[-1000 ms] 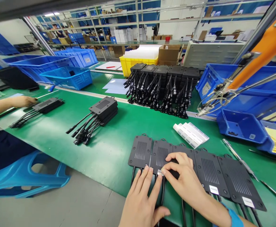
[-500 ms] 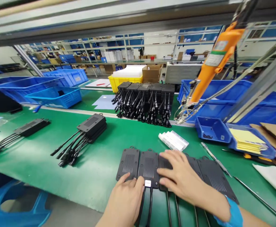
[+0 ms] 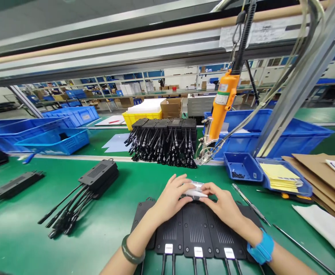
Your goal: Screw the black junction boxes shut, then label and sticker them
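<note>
Both hands grip a small clear-and-white plastic piece (image 3: pixel 195 190), which looks like a flat case with white strips. My left hand (image 3: pixel 171 196) has its thumb and fingers closed on the left end. The right end is pinched by my right hand (image 3: pixel 223 204). Below them lies a row of flat black ribbed boxes (image 3: pixel 197 229) with screws at the corners and cables running toward me. Small white labels (image 3: pixel 198 252) sit near the cable ends of three boxes. My forearms cover parts of the outer boxes.
An orange electric screwdriver (image 3: pixel 223 103) hangs ahead. Behind are stacked black cabled boxes (image 3: pixel 167 128). A blue screw bin (image 3: pixel 243 167), yellow papers (image 3: pixel 282 177), a metal-shafted tool (image 3: pixel 250 202) and a long rod (image 3: pixel 301 248) lie right. More cabled boxes (image 3: pixel 100 175) lie left.
Both hands have left the black boxes and moved forward to the clear-and-white piece, which they now hold over the row's far edge. The view has tilted up. Three labels now show.
</note>
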`<act>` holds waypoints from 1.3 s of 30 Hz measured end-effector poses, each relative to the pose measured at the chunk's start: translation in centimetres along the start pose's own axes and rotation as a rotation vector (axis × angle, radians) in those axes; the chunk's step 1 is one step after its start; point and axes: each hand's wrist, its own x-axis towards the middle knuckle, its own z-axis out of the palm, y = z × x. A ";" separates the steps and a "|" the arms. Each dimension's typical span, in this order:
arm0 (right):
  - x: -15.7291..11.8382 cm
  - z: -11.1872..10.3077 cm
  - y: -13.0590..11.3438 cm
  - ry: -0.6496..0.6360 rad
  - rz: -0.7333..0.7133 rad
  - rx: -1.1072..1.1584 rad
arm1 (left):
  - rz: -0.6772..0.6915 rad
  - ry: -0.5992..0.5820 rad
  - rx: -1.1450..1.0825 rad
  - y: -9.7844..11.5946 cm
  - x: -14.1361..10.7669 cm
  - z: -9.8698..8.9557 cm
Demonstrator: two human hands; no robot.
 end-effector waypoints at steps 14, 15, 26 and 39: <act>-0.3 -0.2 0.3 0.093 -0.213 -0.037 | -0.065 0.115 -0.135 -0.6 -0.1 0.8; -0.4 -0.3 0.2 0.128 -0.231 -0.046 | -0.067 0.114 -0.122 -0.6 -0.2 0.7; -0.8 -0.4 -2.7 0.200 -0.351 -0.106 | -0.106 0.158 0.129 -0.6 0.3 0.4; 0.7 9.6 -12.5 -0.481 0.116 0.262 | -0.600 0.259 0.171 2.5 -18.2 -4.6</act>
